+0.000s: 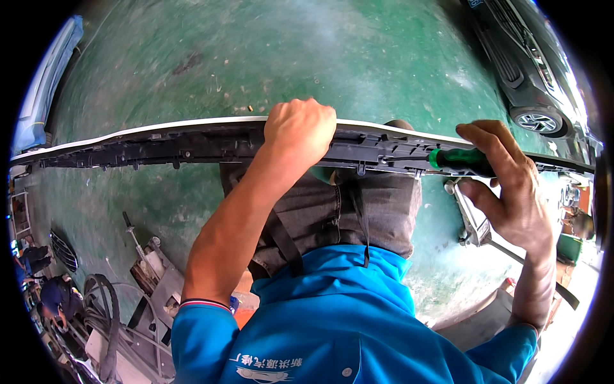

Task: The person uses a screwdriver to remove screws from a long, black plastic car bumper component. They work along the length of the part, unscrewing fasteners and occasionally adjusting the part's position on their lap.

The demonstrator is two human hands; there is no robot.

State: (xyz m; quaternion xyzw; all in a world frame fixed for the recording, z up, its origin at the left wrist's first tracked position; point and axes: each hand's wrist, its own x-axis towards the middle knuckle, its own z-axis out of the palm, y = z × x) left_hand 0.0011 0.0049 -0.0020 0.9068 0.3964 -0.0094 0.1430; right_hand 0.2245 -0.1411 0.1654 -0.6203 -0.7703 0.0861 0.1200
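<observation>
The long, narrow trim panel (214,148) lies crosswise in front of me, above my lap, its black ribbed side toward me and its thin white edge along the far side. My left hand (299,132) is clamped in a fist over that white edge, near the middle of the panel, knuckles up; the fingertips are hidden from me. My right hand (508,182) is at the right part of the panel, curled around the rear end of a screwdriver (464,161) with a green and black handle, my thumb standing a little away from the grip. The shaft points left along the panel's black side; I can't tell whether its tip touches the plastic.

On my side of the panel are my grey trousers (390,205), with dark straps (284,240) hanging over them, and my blue shirt (332,307). Right of my legs, below the panel's right part, a floor jack (472,217) stands on the green floor (256,64). Beyond the panel's right end is a dark car (521,57), one wheel (538,121) showing; beyond its left end is something covered in light blue (48,86). Nearer me than that left end, another person (56,296) in dark clothes bends down beside coiled hoses (109,320).
</observation>
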